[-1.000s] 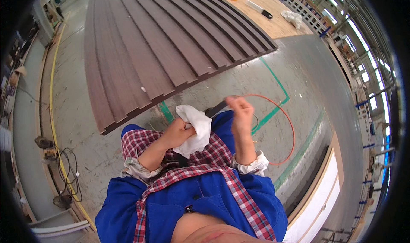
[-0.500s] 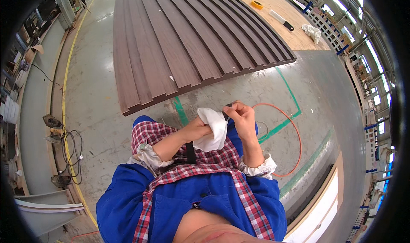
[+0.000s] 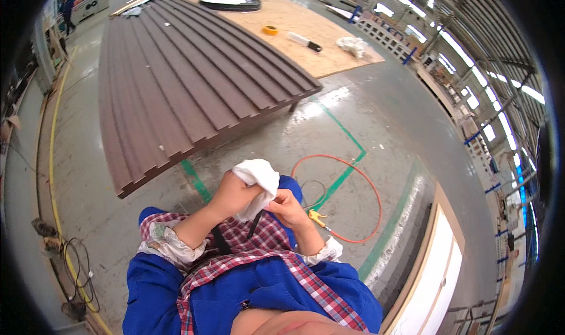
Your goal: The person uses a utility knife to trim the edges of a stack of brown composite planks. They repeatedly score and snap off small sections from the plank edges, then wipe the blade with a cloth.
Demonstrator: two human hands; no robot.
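My left hand [image 3: 231,195] is closed around a bunched white cloth [image 3: 258,175] above my lap. Beside it, my right hand [image 3: 289,208] pinches at the cloth's lower right edge, fingertips pressed together. From those fingertips a thin black strip [image 3: 255,224] slants down over the checked apron; its upper end is hidden by the fingers and cloth. In front of both hands lies a long dark brown ribbed panel [image 3: 194,100], its stepped near end facing me. Neither hand touches the panel.
A plywood table [image 3: 329,29] behind the panel carries a yellow tape roll [image 3: 269,30], a black-handled tool [image 3: 305,42], a crumpled white rag [image 3: 351,46] and a black coil [image 3: 229,2]. An orange hose [image 3: 378,188] with a yellow air gun [image 3: 317,218] loops across the floor at right.
My view has swung to the right and up, showing more of the table. My right hand has moved lower against the cloth, and the black strip hangs downward instead of standing at the fingertips.
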